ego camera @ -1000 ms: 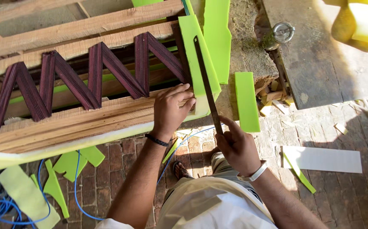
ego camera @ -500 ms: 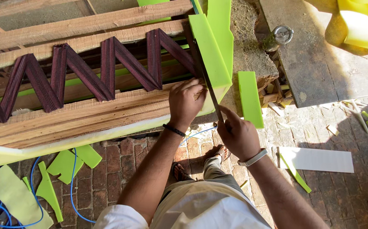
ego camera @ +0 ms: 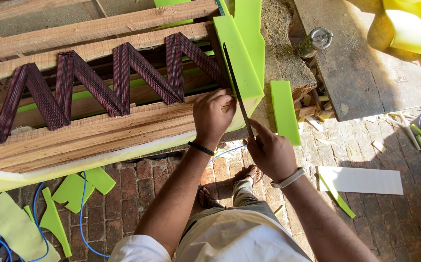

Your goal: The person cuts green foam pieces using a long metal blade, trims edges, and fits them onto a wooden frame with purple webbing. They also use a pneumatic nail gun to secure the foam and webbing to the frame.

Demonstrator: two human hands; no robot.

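Observation:
My left hand (ego camera: 214, 116) presses down on the corner of a wooden frame (ego camera: 99, 131), where green foam (ego camera: 239, 58) wraps the end. In my right hand (ego camera: 268, 150) I grip a long thin dark blade (ego camera: 237, 90) that runs up along the foam's upright face. Dark maroon webbing (ego camera: 123, 77) zigzags across the frame's opening. A pale foam strip (ego camera: 74, 162) lines the frame's near edge.
Green foam offcuts (ego camera: 82, 187) and a blue cable (ego camera: 82, 213) lie on the brick floor at the left. A green foam slab (ego camera: 284, 111) leans by a worn wooden board (ego camera: 365, 73) bearing a metal can (ego camera: 317, 40). A white sheet (ego camera: 365, 180) lies at the right.
My view has shifted, so the frame sits further right. The blade has moved up along the foam's end and my left hand has slid to the frame's corner.

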